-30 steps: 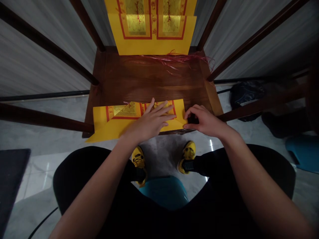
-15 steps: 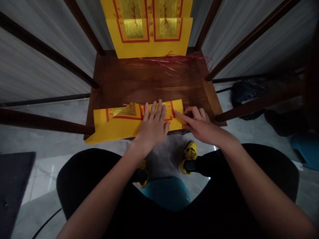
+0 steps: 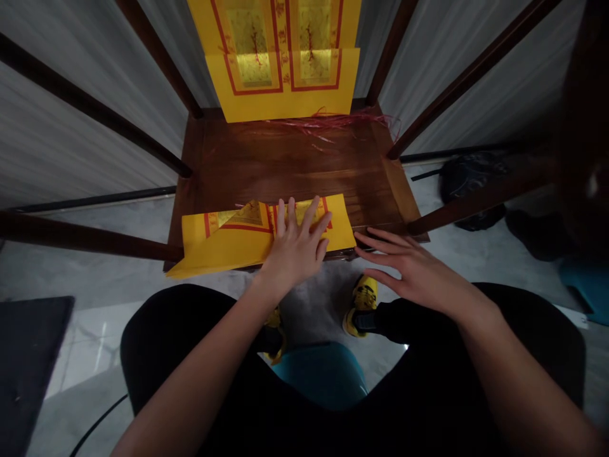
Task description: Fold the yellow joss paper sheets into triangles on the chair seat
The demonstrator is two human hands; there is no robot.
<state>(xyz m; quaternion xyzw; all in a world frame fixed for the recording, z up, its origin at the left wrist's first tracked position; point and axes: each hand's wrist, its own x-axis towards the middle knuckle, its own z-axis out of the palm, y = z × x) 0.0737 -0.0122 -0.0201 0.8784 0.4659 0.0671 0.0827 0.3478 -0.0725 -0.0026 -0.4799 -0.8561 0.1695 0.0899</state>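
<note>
A folded yellow paper (image 3: pixel 223 249) with red borders and gold panels lies along the near edge of a brown wooden board (image 3: pixel 285 162). Flat on its right half rests my left hand (image 3: pixel 297 247), fingers spread. My right hand (image 3: pixel 402 260) is open just beyond the paper's right end, fingers stretched toward its corner; whether a fingertip touches it is unclear. At the far edge of the board stand larger yellow sheets (image 3: pixel 285 108) with two gold panels framed in red. Thin pink-red strings (image 3: pixel 328 124) are strewn beside them.
Dark wooden bars (image 3: pixel 90 105) slope up from both sides of the board. Below are my knees, yellow shoes (image 3: pixel 364 295) and a teal seat (image 3: pixel 321 374). A black bag (image 3: pixel 471 184) lies on the floor at the right, with another teal object (image 3: pixel 587 285) nearby.
My right hand has moved off the paper to the right and toward me, and its fingers have spread. My left hand stays on the paper with its fingers wider apart. The view has shifted slightly.
</note>
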